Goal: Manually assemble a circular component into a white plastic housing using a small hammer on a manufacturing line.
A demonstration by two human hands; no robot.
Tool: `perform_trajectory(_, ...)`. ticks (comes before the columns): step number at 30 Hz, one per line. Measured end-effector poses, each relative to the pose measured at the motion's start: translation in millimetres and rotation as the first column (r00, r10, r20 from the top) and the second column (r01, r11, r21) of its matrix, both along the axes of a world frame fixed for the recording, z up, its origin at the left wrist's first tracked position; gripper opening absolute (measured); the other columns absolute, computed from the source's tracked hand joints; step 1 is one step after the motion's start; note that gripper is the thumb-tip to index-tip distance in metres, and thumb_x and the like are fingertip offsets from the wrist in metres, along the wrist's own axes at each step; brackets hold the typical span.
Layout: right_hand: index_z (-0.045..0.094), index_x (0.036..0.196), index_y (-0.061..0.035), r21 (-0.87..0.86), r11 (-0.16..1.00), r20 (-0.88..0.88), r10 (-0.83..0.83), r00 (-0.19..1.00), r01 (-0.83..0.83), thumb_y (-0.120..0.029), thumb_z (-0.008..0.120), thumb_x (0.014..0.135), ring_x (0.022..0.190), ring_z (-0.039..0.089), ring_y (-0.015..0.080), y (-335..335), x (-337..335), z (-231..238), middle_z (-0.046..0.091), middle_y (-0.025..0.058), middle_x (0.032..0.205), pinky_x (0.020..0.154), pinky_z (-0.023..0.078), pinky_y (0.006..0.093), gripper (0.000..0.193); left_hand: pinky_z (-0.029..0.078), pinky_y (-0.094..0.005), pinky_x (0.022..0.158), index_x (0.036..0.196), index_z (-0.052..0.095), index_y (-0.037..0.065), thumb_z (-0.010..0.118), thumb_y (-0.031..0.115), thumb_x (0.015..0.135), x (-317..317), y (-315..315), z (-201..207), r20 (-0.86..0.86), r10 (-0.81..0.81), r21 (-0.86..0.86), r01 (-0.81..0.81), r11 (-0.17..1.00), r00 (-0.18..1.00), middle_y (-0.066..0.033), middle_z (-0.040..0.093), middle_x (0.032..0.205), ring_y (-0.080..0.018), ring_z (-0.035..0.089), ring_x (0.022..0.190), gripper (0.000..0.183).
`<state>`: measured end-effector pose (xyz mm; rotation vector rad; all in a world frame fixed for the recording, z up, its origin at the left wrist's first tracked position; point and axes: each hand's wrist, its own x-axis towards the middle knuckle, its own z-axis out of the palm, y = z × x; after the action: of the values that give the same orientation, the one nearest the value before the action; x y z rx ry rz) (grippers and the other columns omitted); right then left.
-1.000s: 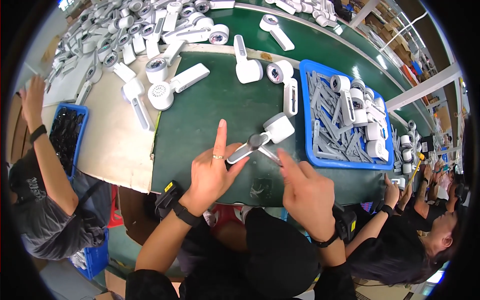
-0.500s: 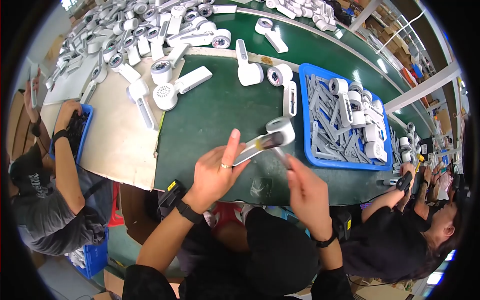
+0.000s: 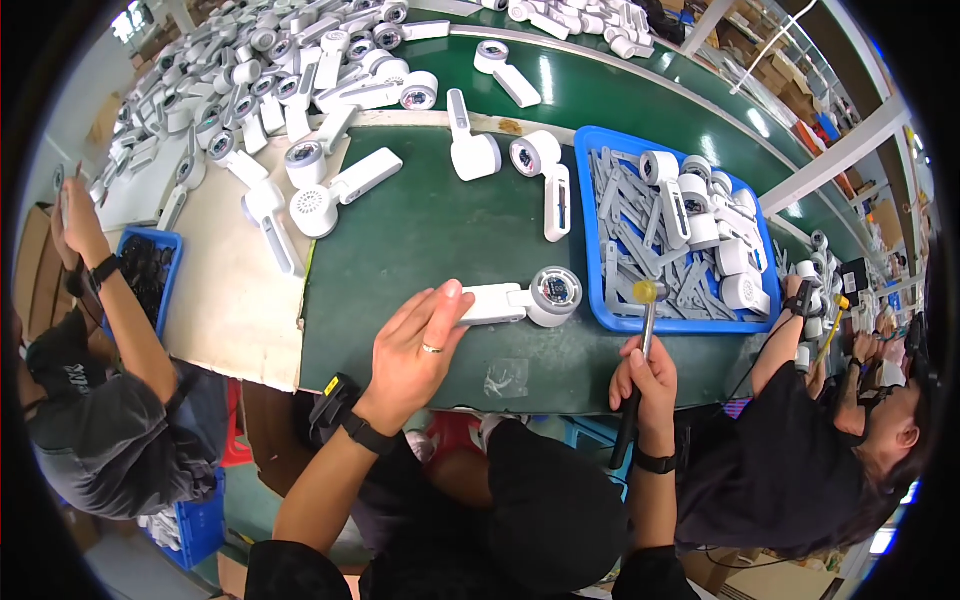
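My left hand (image 3: 412,345) is closed on the handle end of a white handheld fan (image 3: 495,304), which lies level over the green table. The fan's round head points right, its open face up, and small electronic parts show inside. My right hand (image 3: 645,382) grips a small hammer (image 3: 648,322) by its black handle. Its yellow head is raised, in front of the near edge of a blue tray (image 3: 592,225), clear of the fan. Grey strip-shaped pieces (image 3: 622,240) and several white fan bodies (image 3: 703,225) fill that tray.
More white fans (image 3: 316,210) lie across the green tabletop (image 3: 400,250) and a tan board (image 3: 230,310). A large pile of fans (image 3: 265,75) is heaped at far left. Other people work on the left (image 3: 115,400) and right (image 3: 790,440). A blue bin (image 3: 174,270) holds dark parts.
The hammer has moved off the fan, to the right and upright. The fan has turned from slanting to nearly level, and its open face now shows upward.
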<state>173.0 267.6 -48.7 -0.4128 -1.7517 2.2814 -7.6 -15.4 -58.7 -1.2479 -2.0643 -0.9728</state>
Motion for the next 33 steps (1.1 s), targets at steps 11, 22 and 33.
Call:
perform_trajectory(11,0.056,0.114,0.001,0.048,0.998,0.063,0.035,0.997,-0.038,-0.012,0.059,0.109,0.054,0.05,0.0103,-9.4,9.7,0.5,0.05,0.0013,0.067,0.053,0.048,0.0277,0.015,0.063,-0.0377,0.074,0.165,0.03,0.006,0.081,0.005,0.091,-15.7,-4.8,47.8,0.381,0.181,-0.1,-0.154,0.983,0.907,-0.0153,0.081,0.104,-0.0308,0.08,0.086,0.09)
perform_trajectory(22,0.064,0.108,0.0008,0.365,0.923,0.171,0.058,0.984,-0.118,-0.011,0.066,0.104,0.054,0.062,0.0076,-10.7,2.6,4.9,0.061,-0.0004,0.064,0.052,0.046,0.0241,0.013,0.059,-0.0416,0.09,0.154,0.048,0.0,0.082,0.036,0.087,-291.9,-14.4,109.8,0.172,0.643,-0.177,-0.619,0.765,0.746,-0.0192,0.081,0.105,-0.0332,0.078,0.097,0.084)
perform_trajectory(33,0.065,0.107,-0.0006,0.425,0.889,0.223,0.078,0.972,-0.169,-0.013,0.07,0.101,0.056,0.068,0.0101,-2.8,8.6,3.8,0.066,0.0018,0.062,0.053,0.049,0.0249,0.015,0.058,-0.0448,0.095,0.13,0.076,0.015,0.072,0.039,0.083,-378.7,101.9,92.8,0.099,0.748,-0.225,-0.717,0.66,0.657,-0.0183,0.08,0.106,-0.0381,0.076,0.104,0.054)
